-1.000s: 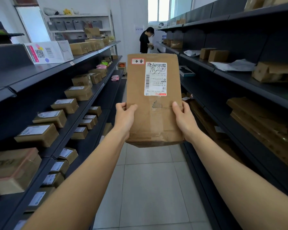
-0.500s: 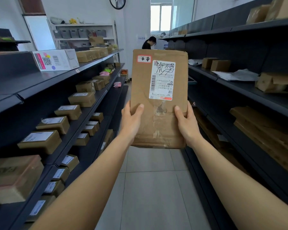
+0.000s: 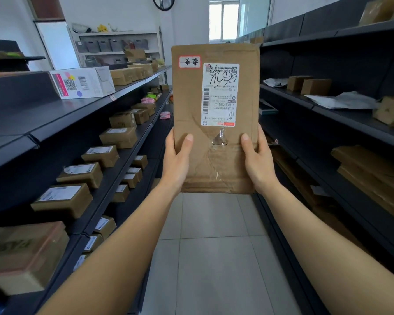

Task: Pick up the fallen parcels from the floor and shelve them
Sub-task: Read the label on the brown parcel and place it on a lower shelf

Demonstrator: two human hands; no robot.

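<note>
Between the shelves [image 3: 127, 137], left hand [image 3: 176, 160] and right hand [image 3: 257, 160] clasp a brown parcel [image 3: 215, 105], thumbs pressed on its front; its white label [image 3: 220, 94] is scribbled over, illegible.

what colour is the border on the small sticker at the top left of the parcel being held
Red, around a white sticker with black handwriting on the brown parcel; seen in the head view.
</note>
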